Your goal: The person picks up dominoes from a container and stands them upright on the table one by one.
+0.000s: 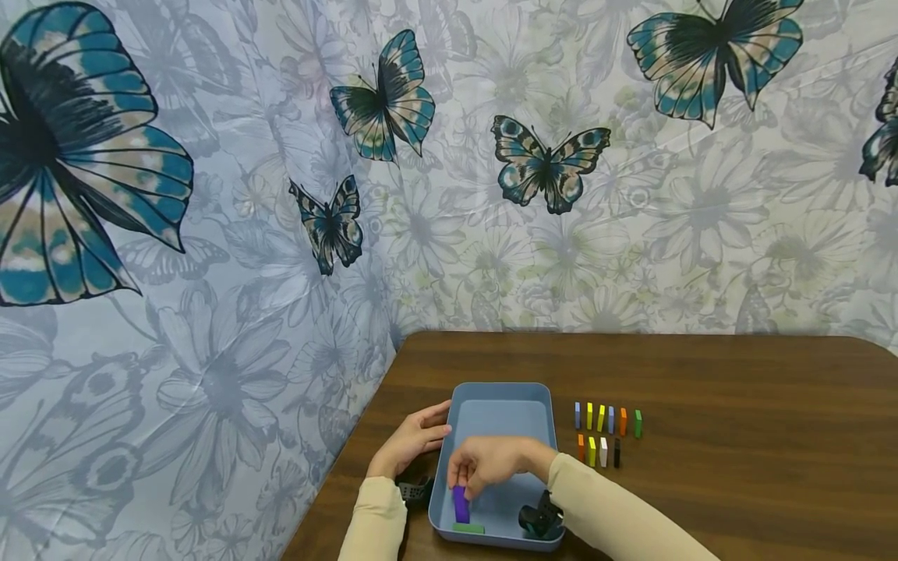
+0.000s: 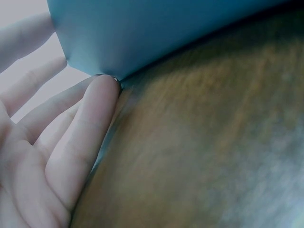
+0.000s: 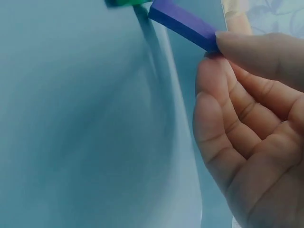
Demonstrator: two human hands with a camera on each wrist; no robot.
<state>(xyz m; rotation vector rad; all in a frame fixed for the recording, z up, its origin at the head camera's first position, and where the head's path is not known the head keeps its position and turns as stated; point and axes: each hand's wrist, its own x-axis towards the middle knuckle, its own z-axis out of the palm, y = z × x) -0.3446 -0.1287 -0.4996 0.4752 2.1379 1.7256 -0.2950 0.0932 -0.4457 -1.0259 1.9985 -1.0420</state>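
Note:
My right hand [image 1: 494, 461] pinches one end of a purple block [image 1: 461, 505] between thumb and fingertips, inside the blue tray [image 1: 501, 392]. In the right wrist view the purple block [image 3: 185, 24] slants away from the fingers, its far end close to a green block [image 3: 130, 2]. That green block [image 1: 468, 528] lies flat along the tray's near left end. My left hand [image 1: 414, 436] is at the tray's left side, and in the left wrist view its extended fingers [image 2: 97, 107] touch the tray's outer wall [image 2: 118, 38].
Right of the tray, two rows of small blocks stand on the brown table [image 1: 737, 436], among them a green block [image 1: 638, 423], a white block [image 1: 603, 452] and a black block [image 1: 616, 453]. Butterfly-patterned fabric [image 1: 449, 257] hangs behind and to the left.

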